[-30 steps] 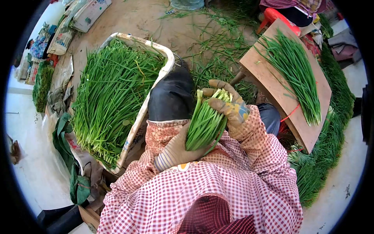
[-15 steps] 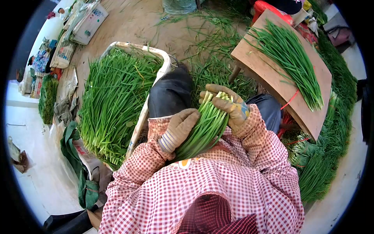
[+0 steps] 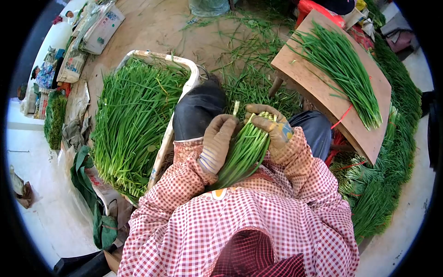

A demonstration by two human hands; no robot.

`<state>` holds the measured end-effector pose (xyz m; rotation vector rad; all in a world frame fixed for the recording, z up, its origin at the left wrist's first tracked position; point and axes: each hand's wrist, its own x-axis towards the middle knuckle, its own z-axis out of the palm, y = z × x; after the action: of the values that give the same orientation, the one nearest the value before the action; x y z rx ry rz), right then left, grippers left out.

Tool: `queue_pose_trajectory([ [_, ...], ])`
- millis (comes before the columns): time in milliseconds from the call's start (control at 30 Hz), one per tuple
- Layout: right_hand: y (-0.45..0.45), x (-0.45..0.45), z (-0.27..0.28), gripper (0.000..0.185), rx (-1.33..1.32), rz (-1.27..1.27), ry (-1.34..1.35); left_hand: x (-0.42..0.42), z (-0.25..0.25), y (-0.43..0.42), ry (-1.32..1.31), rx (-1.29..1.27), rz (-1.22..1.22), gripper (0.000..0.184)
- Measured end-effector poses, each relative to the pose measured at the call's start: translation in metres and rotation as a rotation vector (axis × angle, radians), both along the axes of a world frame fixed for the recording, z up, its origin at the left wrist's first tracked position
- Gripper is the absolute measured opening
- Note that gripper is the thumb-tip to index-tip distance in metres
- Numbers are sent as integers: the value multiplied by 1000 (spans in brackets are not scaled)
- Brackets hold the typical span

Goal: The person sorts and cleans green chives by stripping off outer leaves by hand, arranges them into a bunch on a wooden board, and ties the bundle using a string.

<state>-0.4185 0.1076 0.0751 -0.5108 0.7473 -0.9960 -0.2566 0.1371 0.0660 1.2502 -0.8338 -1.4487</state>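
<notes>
In my gloved right hand (image 3: 276,132) is a bunch of green garlic chives (image 3: 244,154), its pale cut ends pointing up and away from me and its leaves hanging down toward my lap. My left hand (image 3: 218,142), also gloved, is pinched close beside the bunch. Between its thumb and fingers a single chive stalk (image 3: 236,108) sticks up, its whitish end standing clear of the others. The lower leaves of the bunch are partly hidden behind my left wrist and sleeve.
A white-rimmed crate (image 3: 191,69) heaped with chives stands at my left knee. To the right, a wooden board (image 3: 318,87) carries a loose pile of chives (image 3: 346,69) and a red tie (image 3: 342,117). Tied bundles (image 3: 374,203) lie beyond it. Scattered leaves (image 3: 254,69) cover the floor ahead.
My left hand has closed to a pinch at the top of the bunch, and one stalk now stands above the rest. My right hand keeps its hold in nearly the same place.
</notes>
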Motion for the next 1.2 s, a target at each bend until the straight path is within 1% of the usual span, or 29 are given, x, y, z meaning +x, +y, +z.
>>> queue_pose_trajectory([
  [67, 4, 0, 5, 35, 46, -13, -15, 0, -9, -2, 153, 192, 122, 19],
  [133, 8, -2, 15, 40, 79, 15, -92, 1, -13, -2, 200, 259, 127, 19],
  [200, 9, -5, 2, 38, 48, 42, -132, -3, -10, 0, 259, 374, 112, 22],
  [233, 9, -4, -3, 34, 16, 71, -227, -8, 2, 3, 81, 298, 85, 25],
  [267, 9, -5, -5, 29, -18, 100, -322, -8, -2, 3, 85, 301, 86, 25],
  [300, 9, -7, -4, 24, -5, 120, -291, -7, -8, 3, 201, 330, 47, 26],
  [333, 8, -9, -6, 24, -3, 122, -288, -7, -11, 3, 316, 359, 8, 27],
  [367, 7, -11, -8, 24, -78, 172, -255, -7, -8, 3, 203, 271, -40, 27],
  [400, 7, -12, -10, 25, -154, 223, -222, -7, -12, 4, 206, 272, -37, 27],
  [433, 8, -7, -8, 25, -234, 174, -212, -8, -13, 4, 254, 284, -19, 26],
  [467, 8, -3, -3, 25, -236, 178, -209, -8, -12, 3, 302, 294, 0, 25],
  [533, 8, 0, 14, 28, -107, 151, -251, -7, -6, 1, 296, 330, 47, 23],
  [567, 7, 0, 22, 26, -74, 117, -157, -2, -3, -2, 329, 351, 28, 22],
  [600, 2, -5, 35, 26, -83, 120, -148, 3, 1, -7, 362, 371, 7, 22],
  [667, -17, -25, 65, 23, -255, -21, 157, 18, 32, -18, 151, 231, 55, 20],
  [700, -30, -38, 82, 23, -235, -88, 125, 31, 40, -25, 129, 162, 53, 20],
  [733, -47, -54, 95, 24, -220, -156, 93, 42, 55, -28, 33, 104, 88, 19],
  [767, -70, -74, 93, 24, -304, -267, -11, 50, 67, -30, -39, 33, 133, 18],
  [800, -94, -93, 87, 23, -389, -371, -118, 67, 59, -29, -72, -121, 81, 22],
  [867, -127, -117, 76, 22, -431, -466, 676, 78, 41, -34, -515, -400, 22, 31],
  [900, -138, -117, 64, 22, -449, -464, 680, 78, 51, -32, -949, -469, -171, 39],
  [933, -153, -115, 54, 21, -566, -523, 666, 78, 65, -31, -1391, -525, -358, 48],
  [967, -160, -107, 57, 21, -672, -572, 648, 70, 71, -21, -1618, -581, -364, 55],
  [1000, -161, -103, 60, 21, -680, -560, 645, 64, 79, -15, -1574, -651, -448, 53],
  [1067, -149, -79, 86, 25, -623, -739, 602, 46, 95, -12, -1203, -582, -928, 49],
  [1100, -142, -80, 95, 26, -558, -691, 621, 34, 94, -6, -887, -513, -965, 53],
  [1133, -130, -71, 102, 26, -572, -686, 615, 19, 88, -1, -570, -445, -986, 58],
  [1167, -112, -56, 106, 28, -609, -712, 665, 3, 80, -3, -576, -457, -977, 58],
  [1200, -93, -39, 107, 30, -645, -740, 716, -15, 69, -8, -135, -279, -909, 66],
])
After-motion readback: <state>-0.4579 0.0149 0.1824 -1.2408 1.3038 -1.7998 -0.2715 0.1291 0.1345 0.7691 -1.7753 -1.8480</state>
